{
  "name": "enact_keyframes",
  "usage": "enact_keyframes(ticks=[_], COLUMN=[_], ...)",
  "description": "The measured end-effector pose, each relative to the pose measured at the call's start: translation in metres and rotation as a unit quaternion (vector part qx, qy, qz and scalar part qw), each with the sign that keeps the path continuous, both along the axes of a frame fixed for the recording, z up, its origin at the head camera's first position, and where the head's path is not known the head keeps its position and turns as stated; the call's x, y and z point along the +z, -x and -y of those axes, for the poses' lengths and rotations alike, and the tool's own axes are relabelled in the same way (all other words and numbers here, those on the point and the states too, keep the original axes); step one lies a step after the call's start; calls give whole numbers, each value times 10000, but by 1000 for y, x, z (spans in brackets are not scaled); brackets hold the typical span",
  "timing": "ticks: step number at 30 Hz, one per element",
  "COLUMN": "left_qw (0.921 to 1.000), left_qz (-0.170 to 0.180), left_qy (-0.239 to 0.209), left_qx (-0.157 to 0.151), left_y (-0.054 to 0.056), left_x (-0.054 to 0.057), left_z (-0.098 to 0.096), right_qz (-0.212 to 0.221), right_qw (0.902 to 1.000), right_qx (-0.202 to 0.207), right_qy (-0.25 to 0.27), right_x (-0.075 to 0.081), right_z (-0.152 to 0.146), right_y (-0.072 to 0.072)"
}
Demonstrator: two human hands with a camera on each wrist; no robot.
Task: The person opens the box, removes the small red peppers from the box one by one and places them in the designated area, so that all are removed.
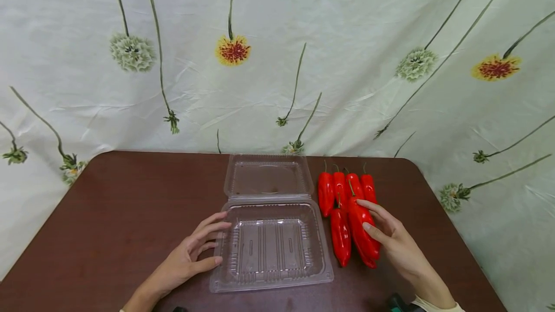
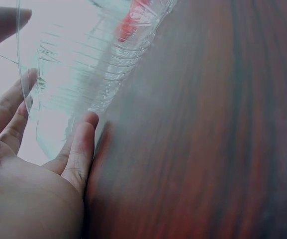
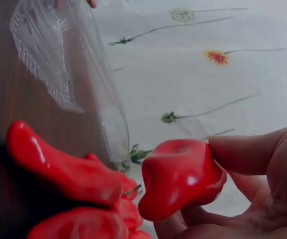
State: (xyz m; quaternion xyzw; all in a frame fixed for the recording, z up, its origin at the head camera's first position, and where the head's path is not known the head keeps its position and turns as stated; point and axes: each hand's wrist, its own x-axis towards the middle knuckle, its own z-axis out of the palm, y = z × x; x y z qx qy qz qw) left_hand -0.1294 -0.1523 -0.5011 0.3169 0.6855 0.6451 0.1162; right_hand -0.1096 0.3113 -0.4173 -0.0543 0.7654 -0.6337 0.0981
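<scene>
A transparent plastic clamshell box (image 1: 270,247) lies on the table with its hinged lid (image 1: 269,175) folded back. Along the box's left side is my left hand (image 1: 186,256), its fingers extended and fingertips at the rim. The left wrist view shows these fingers (image 2: 78,154) beside the ribbed outer wall. To the right of the box, my right hand (image 1: 396,242) pinches a glossy red pepper (image 3: 180,174) between thumb and fingers. In the head view this pepper (image 1: 360,220) overlaps another red one beneath it, its green stem pointing away from me.
Several more red peppers (image 1: 326,191) lie in a group right of the box, stems toward the back. One pepper (image 1: 340,240) lies nearer me, close to the box's right rim. A flower-patterned white cloth (image 1: 260,85) hangs behind the dark brown table (image 1: 130,215).
</scene>
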Motion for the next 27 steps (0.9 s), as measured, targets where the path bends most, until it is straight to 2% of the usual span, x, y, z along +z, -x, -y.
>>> enact_keyframes(ticks=[7,11,18,27], left_qw=[10000,9999,9996,9996], left_qz=[81,35,-173,-171], left_qy=[-32,-106,-204,-188], left_qx=[-11,-53,-123,-116], left_y=[-1,-1,-1,-2], left_x=[1,2,1,2], left_z=[-1,-1,-1,-1], right_qz=[69,69,120,251], right_qw=[9990,9989,9999,9994], right_qx=[24,73,3,92], right_qy=[450,466,86,-201], right_x=[-7,-9,-11,-13], right_z=[-19,-28,-41,-60], right_y=[-5,-7,-9,-13])
